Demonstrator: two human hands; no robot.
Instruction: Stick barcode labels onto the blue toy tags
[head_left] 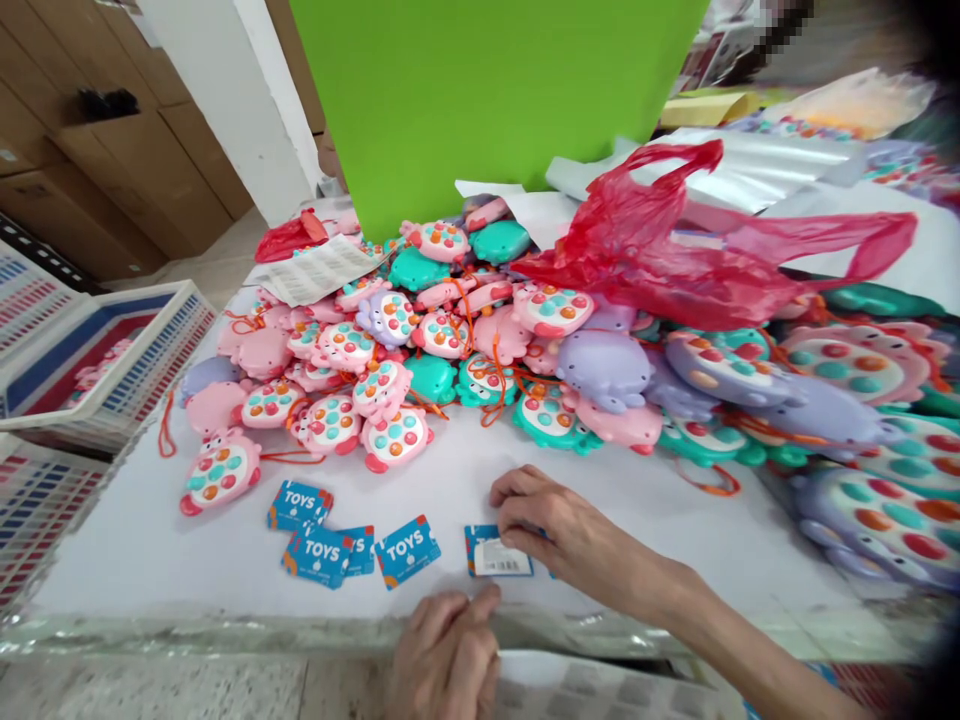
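Under the curled right hand [536,522], a blue card [484,534] with a white label [501,561] lies flat, probably so the surface [165,540] backs it, though whether this hand or the left hand [450,650] grips anything cannot be told

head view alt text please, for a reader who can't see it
Right hand at a white label on a blue card, left hand at the table edge. More blue TOYS cards lie left; colourful animal-shaped toys are heaped behind.
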